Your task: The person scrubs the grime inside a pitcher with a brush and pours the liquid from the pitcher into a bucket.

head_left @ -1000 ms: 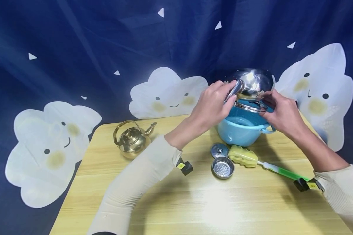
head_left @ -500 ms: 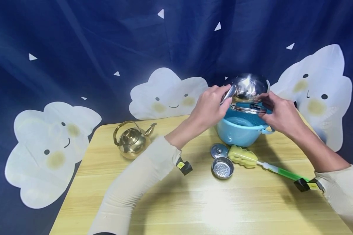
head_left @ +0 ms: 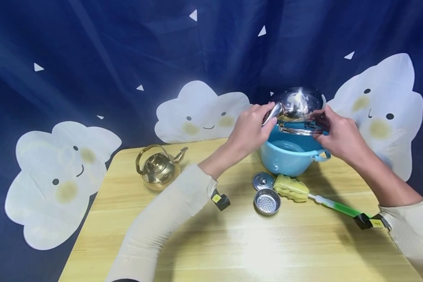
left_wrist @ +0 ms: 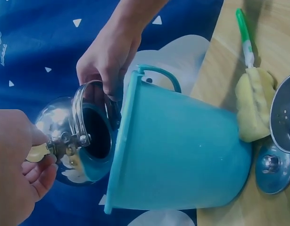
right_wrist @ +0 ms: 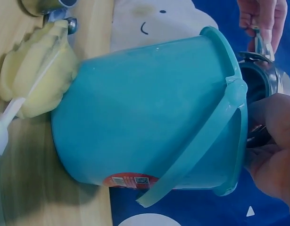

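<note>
A shiny silver kettle is tipped over the blue bucket, its round mouth facing down toward the water inside. My left hand grips the kettle's spout, thumb and fingers curled round it. On the other side, my right hand holds the kettle by its lower edge and the folded handle. In the left wrist view the kettle's dark opening sits right at the bucket's rim. Part of the right fingers is hidden behind the kettle.
In front of the bucket lie a small silver lid, a perforated strainer cup and a yellow sponge brush with a green and white handle. A brass-coloured teapot stands at the left on the wooden table. A blue curtain hangs behind.
The kettle has come down a little and slightly left over the bucket, both hands moving with it. Things on the table have stayed put.
</note>
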Tool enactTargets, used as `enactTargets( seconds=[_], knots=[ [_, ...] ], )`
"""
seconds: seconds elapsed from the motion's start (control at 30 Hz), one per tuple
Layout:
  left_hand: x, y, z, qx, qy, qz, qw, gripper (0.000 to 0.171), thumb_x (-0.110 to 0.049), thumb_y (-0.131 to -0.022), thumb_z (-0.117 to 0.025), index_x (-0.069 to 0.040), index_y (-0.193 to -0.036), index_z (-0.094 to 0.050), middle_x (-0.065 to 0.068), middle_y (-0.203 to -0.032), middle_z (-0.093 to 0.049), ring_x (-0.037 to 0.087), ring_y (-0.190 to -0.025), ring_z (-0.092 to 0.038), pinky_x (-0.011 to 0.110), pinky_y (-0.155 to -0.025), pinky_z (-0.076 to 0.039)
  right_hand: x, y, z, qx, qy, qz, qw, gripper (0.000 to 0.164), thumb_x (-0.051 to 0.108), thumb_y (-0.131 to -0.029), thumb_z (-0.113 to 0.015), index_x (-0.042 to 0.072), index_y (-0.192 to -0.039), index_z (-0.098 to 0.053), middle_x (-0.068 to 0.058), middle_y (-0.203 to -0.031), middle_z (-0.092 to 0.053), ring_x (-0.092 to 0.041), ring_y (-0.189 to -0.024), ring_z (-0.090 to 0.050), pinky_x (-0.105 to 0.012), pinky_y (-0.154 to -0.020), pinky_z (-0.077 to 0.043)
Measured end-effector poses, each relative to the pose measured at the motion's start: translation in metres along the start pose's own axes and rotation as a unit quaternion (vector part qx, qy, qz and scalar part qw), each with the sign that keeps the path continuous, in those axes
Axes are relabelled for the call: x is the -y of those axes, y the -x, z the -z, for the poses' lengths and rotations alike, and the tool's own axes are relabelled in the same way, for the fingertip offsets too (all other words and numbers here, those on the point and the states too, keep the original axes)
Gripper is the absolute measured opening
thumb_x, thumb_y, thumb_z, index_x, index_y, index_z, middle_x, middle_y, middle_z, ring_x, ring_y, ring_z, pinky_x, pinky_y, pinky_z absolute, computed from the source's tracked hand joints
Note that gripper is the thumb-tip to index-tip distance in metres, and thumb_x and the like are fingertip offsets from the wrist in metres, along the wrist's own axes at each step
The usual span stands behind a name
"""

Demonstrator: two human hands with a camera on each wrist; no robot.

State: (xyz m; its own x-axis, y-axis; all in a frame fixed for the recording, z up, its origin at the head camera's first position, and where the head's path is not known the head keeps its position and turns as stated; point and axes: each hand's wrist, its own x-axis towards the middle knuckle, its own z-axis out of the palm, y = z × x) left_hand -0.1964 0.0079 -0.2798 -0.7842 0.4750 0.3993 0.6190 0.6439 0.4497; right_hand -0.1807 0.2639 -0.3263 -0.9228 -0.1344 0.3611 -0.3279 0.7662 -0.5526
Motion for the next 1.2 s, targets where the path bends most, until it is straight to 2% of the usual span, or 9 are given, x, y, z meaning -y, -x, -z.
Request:
enactTargets(
  seconds=[0.23, 0.27, 0.43, 0.5, 0.73, 0.83, 0.93, 1.07, 1.2],
  knots=[
    [0.002, 0.000, -0.003, -0.018, 0.003, -0.004, 0.9998, 0.046, -0.020, -0.106, -0.058, -0.004, -0.148, -0.054, 0.015, -0.124, -0.069, 0.021, -0.094, -0.063, 0.021, -0.071, -0.054, 0.000, -0.001, -0.002, -0.035, 0.000, 0.008, 0.999, 0.042, -0.007, -0.086, -0.065, 0.004, -0.126, -0.057, -0.020, -0.123, -0.073, -0.043, -0.117, -0.069, 0.006, -0.080, -0.034],
    [0.002, -0.001, -0.004, -0.020, 0.000, -0.005, 0.9998, 0.046, -0.020, -0.106, -0.058, -0.004, -0.148, -0.054, 0.015, -0.124, -0.069, 0.021, -0.095, -0.063, 0.022, -0.072, -0.054, 0.001, -0.001, -0.002, -0.036, 0.001, 0.008, 0.999, 0.041, -0.007, -0.086, -0.064, 0.003, -0.126, -0.056, -0.021, -0.123, -0.073, -0.043, -0.118, -0.068, 0.000, -0.082, -0.040],
    [0.004, 0.000, -0.007, -0.009, -0.019, -0.004, 0.9998, 0.046, -0.020, -0.106, -0.057, -0.001, -0.148, -0.054, 0.016, -0.123, -0.070, 0.023, -0.098, -0.066, 0.029, -0.081, -0.057, 0.000, -0.002, -0.004, 0.004, 0.001, -0.005, 1.000, 0.042, -0.004, -0.090, -0.065, 0.001, -0.130, -0.054, -0.024, -0.130, -0.068, -0.047, -0.120, -0.066, -0.001, -0.080, -0.041],
    [0.006, 0.001, -0.009, -0.015, -0.016, -0.006, 0.9997, 0.045, -0.019, -0.106, -0.057, -0.001, -0.147, -0.054, 0.016, -0.123, -0.070, 0.023, -0.099, -0.066, 0.030, -0.082, -0.057, 0.000, -0.002, -0.006, 0.002, 0.002, -0.002, 1.000, 0.044, -0.005, -0.089, -0.066, 0.001, -0.131, -0.054, -0.023, -0.130, -0.069, -0.046, -0.118, -0.068, 0.005, -0.075, -0.031],
    [0.006, 0.005, -0.007, -0.073, -0.015, -0.069, 0.9948, 0.044, -0.017, -0.105, -0.059, 0.000, -0.145, -0.056, 0.015, -0.120, -0.070, 0.023, -0.099, -0.064, 0.027, -0.079, -0.055, 0.004, -0.001, -0.009, -0.100, 0.007, 0.040, 0.994, 0.041, -0.010, -0.084, -0.059, 0.000, -0.124, -0.055, -0.021, -0.116, -0.075, -0.044, -0.112, -0.071, 0.002, -0.076, -0.030],
    [0.005, 0.004, -0.006, -0.065, -0.028, -0.070, 0.9951, 0.044, -0.017, -0.105, -0.059, 0.001, -0.145, -0.057, 0.015, -0.120, -0.071, 0.023, -0.098, -0.064, 0.026, -0.080, -0.055, 0.002, 0.000, -0.011, -0.076, 0.012, 0.029, 0.997, 0.039, -0.007, -0.087, -0.060, 0.000, -0.125, -0.054, -0.022, -0.119, -0.074, -0.044, -0.112, -0.071, -0.001, -0.075, -0.031],
    [0.007, 0.005, -0.008, -0.045, -0.031, -0.050, 0.9973, 0.044, -0.018, -0.105, -0.058, 0.000, -0.145, -0.056, 0.014, -0.117, -0.070, 0.022, -0.096, -0.064, 0.026, -0.079, -0.055, 0.000, 0.001, -0.013, -0.036, 0.016, 0.016, 0.999, 0.041, -0.004, -0.089, -0.063, -0.001, -0.128, -0.053, -0.023, -0.124, -0.071, -0.045, -0.113, -0.070, -0.014, -0.080, -0.044],
    [0.009, 0.006, -0.009, -0.041, -0.026, -0.044, 0.9978, 0.045, -0.018, -0.105, -0.058, 0.000, -0.146, -0.056, 0.015, -0.118, -0.070, 0.022, -0.096, -0.064, 0.028, -0.079, -0.055, 0.000, 0.001, -0.014, -0.028, 0.017, 0.017, 0.999, 0.041, -0.004, -0.089, -0.064, -0.002, -0.129, -0.053, -0.024, -0.125, -0.071, -0.045, -0.113, -0.069, -0.019, -0.081, -0.046],
    [0.008, 0.005, -0.006, -0.047, -0.011, -0.042, 0.9979, 0.044, -0.018, -0.105, -0.058, 0.000, -0.146, -0.055, 0.016, -0.120, -0.070, 0.023, -0.096, -0.063, 0.025, -0.077, -0.055, 0.003, 0.000, -0.011, -0.039, 0.018, 0.022, 0.999, 0.040, -0.004, -0.088, -0.062, 0.000, -0.127, -0.054, -0.023, -0.123, -0.072, -0.044, -0.113, -0.070, -0.006, -0.077, -0.036]
  ],
)
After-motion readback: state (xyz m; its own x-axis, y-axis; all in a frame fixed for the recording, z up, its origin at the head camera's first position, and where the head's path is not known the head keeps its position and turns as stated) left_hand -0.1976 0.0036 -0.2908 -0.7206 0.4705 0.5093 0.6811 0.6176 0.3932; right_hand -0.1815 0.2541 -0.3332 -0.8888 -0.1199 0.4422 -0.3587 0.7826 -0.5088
